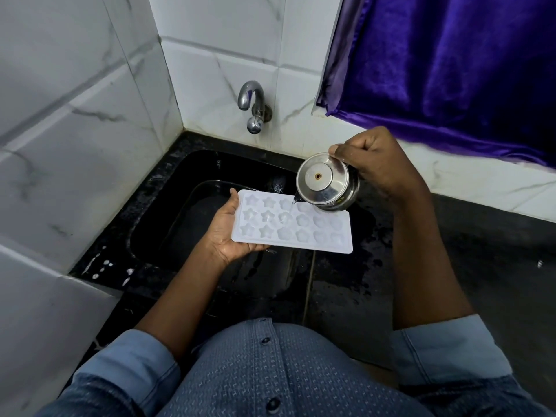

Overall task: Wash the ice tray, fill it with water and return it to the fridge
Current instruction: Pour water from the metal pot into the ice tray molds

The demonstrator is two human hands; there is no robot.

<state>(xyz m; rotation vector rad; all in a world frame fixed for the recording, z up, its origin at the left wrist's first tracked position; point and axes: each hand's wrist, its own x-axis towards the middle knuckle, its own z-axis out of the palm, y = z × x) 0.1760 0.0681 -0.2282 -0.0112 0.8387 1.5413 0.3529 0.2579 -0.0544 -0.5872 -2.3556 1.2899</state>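
A white ice tray (291,224) with star and flower shaped cells is held level over the black sink (168,215). My left hand (225,233) grips its left end from below, thumb on the edge. My right hand (376,164) holds a steel jug (326,185) with a lid, tilted over the tray's far edge. A thin stream of water runs from its spout into a cell in the upper middle of the tray.
A chrome tap (252,106) sticks out of the white marble-tiled wall above the sink, no water running from it. A purple curtain (451,64) hangs at the upper right. The wet black counter (469,251) extends to the right.
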